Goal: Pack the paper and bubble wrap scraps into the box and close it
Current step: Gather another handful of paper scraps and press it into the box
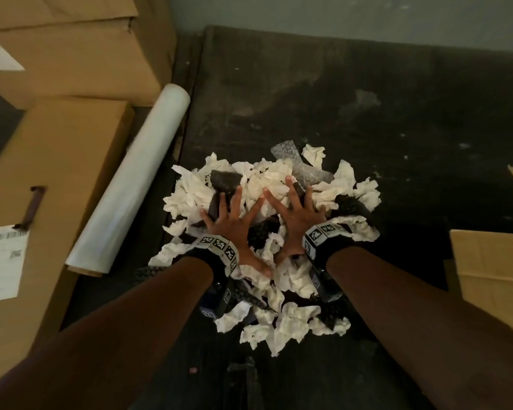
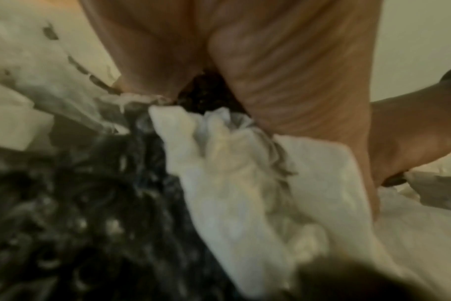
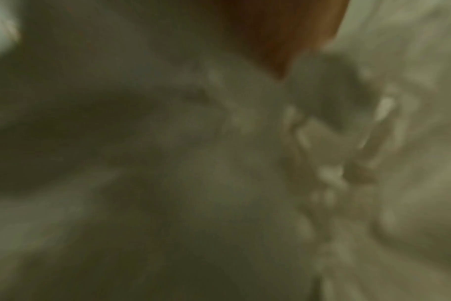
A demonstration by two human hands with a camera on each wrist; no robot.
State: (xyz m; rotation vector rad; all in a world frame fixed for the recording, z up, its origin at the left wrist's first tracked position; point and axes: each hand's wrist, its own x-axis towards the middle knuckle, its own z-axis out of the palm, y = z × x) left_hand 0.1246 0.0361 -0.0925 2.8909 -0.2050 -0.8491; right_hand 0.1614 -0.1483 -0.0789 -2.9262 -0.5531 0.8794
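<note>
A heap of crumpled white paper scraps mixed with bubble wrap pieces lies on the dark floor in the head view. My left hand and right hand lie side by side on top of the heap, palms down and fingers spread wide, holding nothing. In the left wrist view the palm presses on white paper beside dark bubble wrap. The right wrist view is blurred and shows mostly paper. A cardboard box shows partly at the right edge.
A roll of clear film lies to the left of the heap. Large cardboard boxes stand along the left side, another behind them. The dark floor stretches beyond the heap to a wall.
</note>
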